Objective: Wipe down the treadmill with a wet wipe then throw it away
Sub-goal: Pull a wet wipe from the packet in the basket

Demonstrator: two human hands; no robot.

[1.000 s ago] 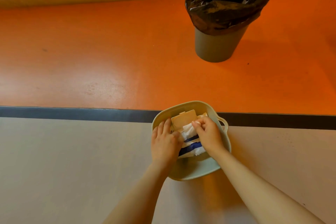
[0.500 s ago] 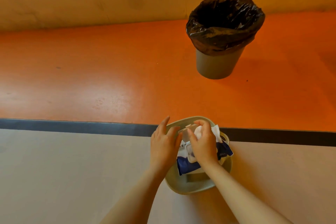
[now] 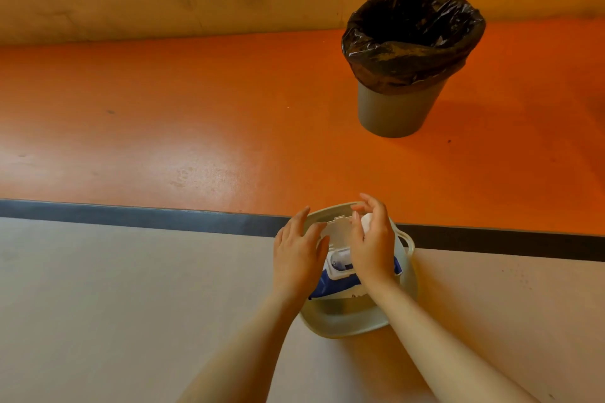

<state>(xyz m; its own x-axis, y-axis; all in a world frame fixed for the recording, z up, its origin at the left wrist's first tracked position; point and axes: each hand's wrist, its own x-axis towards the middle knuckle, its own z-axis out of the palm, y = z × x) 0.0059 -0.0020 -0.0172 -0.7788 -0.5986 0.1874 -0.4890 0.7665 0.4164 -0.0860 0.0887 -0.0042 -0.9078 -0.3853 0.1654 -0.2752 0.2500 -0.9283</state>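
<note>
The orange floor (image 3: 196, 114) carries a grey bin (image 3: 397, 108) lined with a black bag (image 3: 412, 39) near its far edge by the wall. A pale basket (image 3: 343, 321) sits on the grey floor strip (image 3: 114, 304), just inside the dark line (image 3: 131, 214). In it lies the blue wipe pack (image 3: 322, 285), lid (image 3: 334, 229) flipped open. The left hand (image 3: 296, 258) rests with relaxed fingers against the pack. The right hand (image 3: 373, 244) holds a white wet wipe (image 3: 367, 222) above the opening.

A blue-and-white soft wipes pack (image 3: 340, 281) with a white hinged lid sits in a pale grey-green plastic basin (image 3: 347, 324), while far right a grey round bin (image 3: 393, 113) wears a glossy black liner on orange floor (image 3: 163, 114).
</note>
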